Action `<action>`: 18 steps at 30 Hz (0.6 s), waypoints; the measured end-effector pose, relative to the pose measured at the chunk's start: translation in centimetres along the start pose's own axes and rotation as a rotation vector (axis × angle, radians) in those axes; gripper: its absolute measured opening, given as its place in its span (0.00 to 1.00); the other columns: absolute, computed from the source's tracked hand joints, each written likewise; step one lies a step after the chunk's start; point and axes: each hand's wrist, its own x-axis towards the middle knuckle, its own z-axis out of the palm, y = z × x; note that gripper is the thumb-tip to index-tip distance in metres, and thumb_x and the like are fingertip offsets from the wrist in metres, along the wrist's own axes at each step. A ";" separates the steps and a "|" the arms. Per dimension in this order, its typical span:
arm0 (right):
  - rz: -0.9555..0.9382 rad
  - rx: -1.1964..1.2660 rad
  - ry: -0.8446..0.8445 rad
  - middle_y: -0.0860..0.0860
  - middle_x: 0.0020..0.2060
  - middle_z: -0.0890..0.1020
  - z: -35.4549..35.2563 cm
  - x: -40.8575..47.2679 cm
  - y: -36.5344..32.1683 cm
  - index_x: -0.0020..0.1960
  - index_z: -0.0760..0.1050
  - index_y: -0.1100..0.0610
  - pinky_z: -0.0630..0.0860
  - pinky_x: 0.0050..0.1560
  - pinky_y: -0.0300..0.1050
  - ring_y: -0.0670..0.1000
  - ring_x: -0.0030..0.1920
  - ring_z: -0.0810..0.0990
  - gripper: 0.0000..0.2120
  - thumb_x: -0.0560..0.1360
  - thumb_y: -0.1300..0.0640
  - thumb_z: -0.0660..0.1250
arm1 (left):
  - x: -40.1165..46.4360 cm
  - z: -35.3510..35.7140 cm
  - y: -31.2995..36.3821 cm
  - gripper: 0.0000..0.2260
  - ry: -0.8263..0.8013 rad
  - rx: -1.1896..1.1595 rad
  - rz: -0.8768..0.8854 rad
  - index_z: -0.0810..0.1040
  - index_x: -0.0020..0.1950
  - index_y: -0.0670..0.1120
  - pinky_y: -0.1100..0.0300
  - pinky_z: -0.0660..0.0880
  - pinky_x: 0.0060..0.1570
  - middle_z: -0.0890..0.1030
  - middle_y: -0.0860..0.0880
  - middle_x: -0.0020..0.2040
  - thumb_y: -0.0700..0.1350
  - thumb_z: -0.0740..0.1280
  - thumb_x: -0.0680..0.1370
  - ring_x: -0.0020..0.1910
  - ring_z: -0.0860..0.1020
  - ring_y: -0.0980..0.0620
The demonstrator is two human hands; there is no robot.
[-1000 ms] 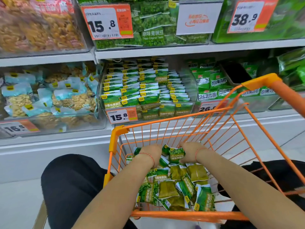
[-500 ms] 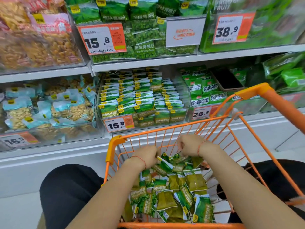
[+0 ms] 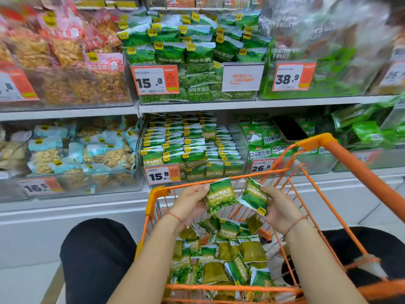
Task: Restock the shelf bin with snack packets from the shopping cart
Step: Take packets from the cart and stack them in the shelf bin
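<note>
**Two packets up, bin straight ahead**

Both hands are lifting pkts above the shopping cart (image 3: 350, 163). Left hand (image 3: 190, 205) is pinching a green snack packet (image 3: 221, 197) by its left edge; right hand (image 3: 278, 209) is gripping a second packet (image 3: 254, 198) by its lower right side. The two pkts are hanging just beside each other, over the cart's front rim, both tilted.

To do this step well, IMO: carry them fwd over the rim to the shelf bin (image 3: 192, 148) w/ the 15.8 tag (image 3: 162, 175), stand them upright, labels facing out, matching the existing rows. That bin is looking nearly full, so the front edge or gaps between rows are prob. the only slots. Keep grip on edges, not crushing contents.

Loose packets (image 3: 219, 255) are lying heaped on the cart's bottom. Neighbouring bins are holding nut bags at the shelf's left, other green snacks right; another shelf above; pale floor below.
</note>
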 end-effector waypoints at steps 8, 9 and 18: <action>0.030 0.000 -0.050 0.57 0.52 0.78 0.2 0.1 0.6 0.66 0.68 0.59 0.75 0.46 0.52 0.55 0.49 0.79 0.16 0.80 0.55 0.60 | -1.4 -1.2 0.6 0.14 -0.038 -0.450 -0.138 0.77 0.57 0.41 0.64 0.75 0.22 0.84 0.43 0.47 0.46 0.54 0.83 0.37 0.83 0.51; 0.030 -0.005 -0.051 0.57 0.50 0.77 0.3 0.0 0.6 0.65 0.68 0.59 0.75 0.44 0.52 0.55 0.49 0.79 0.15 0.80 0.55 0.60 | -1.5 -1.3 0.6 0.14 -0.035 -0.465 -0.143 0.77 0.57 0.40 0.65 0.74 0.20 0.84 0.44 0.47 0.46 0.55 0.83 0.36 0.83 0.51; 0.032 -0.016 -0.058 0.58 0.58 0.77 1.2 -0.9 0.7 0.68 0.67 0.58 0.78 0.43 0.53 0.58 0.56 0.78 0.19 0.79 0.54 0.61 | -0.6 -0.5 0.1 0.18 0.200 -0.120 -0.057 0.76 0.60 0.42 0.62 0.74 0.27 0.81 0.43 0.52 0.54 0.66 0.77 0.47 0.81 0.47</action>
